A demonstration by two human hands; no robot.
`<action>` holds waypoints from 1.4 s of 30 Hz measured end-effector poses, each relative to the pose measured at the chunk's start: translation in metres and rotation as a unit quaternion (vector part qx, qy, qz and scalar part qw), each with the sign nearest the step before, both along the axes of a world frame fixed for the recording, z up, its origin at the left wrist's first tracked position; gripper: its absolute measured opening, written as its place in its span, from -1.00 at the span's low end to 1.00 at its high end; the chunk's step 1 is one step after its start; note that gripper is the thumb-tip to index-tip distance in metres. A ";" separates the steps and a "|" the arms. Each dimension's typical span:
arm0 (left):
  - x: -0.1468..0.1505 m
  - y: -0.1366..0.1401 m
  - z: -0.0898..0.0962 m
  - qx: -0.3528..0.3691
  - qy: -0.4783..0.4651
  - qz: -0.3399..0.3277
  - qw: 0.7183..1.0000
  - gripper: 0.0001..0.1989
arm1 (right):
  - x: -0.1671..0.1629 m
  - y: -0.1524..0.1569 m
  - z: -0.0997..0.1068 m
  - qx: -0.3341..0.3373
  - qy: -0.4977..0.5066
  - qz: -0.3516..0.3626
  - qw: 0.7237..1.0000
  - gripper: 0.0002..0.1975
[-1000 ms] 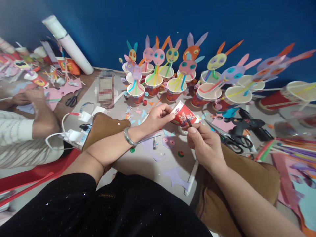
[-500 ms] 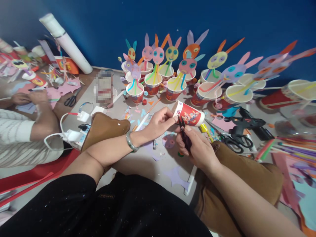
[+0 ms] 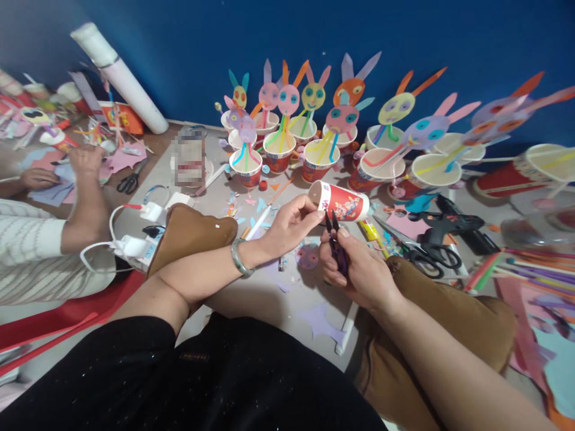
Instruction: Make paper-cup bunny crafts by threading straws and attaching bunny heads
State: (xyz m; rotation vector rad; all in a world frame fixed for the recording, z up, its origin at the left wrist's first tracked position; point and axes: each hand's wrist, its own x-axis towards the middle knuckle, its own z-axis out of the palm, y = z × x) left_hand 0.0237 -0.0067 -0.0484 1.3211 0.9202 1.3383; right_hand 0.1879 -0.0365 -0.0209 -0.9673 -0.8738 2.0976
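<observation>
My left hand point(image 3: 290, 222) pinches the rim of a red-and-white printed paper cup point(image 3: 345, 202), which is tilted onto its side with its mouth toward the left. A jade-like bangle point(image 3: 241, 258) circles that wrist. In my right hand point(image 3: 354, 263) is a pair of small dark snips point(image 3: 336, 244) with purplish handles; the fingers are wrapped round them. Their tips are parted and point up at the cup's side near the rim. From here I cannot tell whether they touch it. Below lies a purple paper face point(image 3: 307, 256).
Several paper cups with rabbit-faced figures point(image 3: 287, 102) line the blue wall. Large black scissors point(image 3: 426, 254) and a black glue gun point(image 3: 467, 227) lie right. Brown cushions point(image 3: 193, 236) flank my arms. Left, another person's hands point(image 3: 85, 161) handle paper beside a power strip point(image 3: 146, 248).
The paper cup has shifted slightly up and left. The snips' blades have spread apart and drawn a little off the cup. The other person's hand has lifted.
</observation>
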 end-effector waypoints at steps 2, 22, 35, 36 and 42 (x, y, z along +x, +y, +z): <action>0.000 -0.001 0.001 0.004 0.008 0.001 1.000 -0.64 | 0.000 0.000 0.001 -0.004 0.011 0.000 1.000 -0.61; 0.006 -0.006 0.000 -0.067 -0.005 0.003 0.998 -0.66 | -0.003 -0.005 0.001 0.019 0.028 -0.015 0.999 -0.66; 0.010 -0.009 -0.001 -0.084 -0.038 0.003 0.996 -0.59 | -0.007 -0.009 0.000 0.023 0.049 -0.032 0.998 -0.64; 0.010 -0.009 -0.001 -0.085 -0.041 -0.001 0.996 -0.58 | -0.007 -0.009 0.001 0.022 0.049 -0.033 0.998 -0.64; 0.009 -0.009 -0.001 -0.090 -0.041 -0.010 0.995 -0.57 | -0.007 -0.009 0.002 0.026 0.037 -0.032 0.998 -0.64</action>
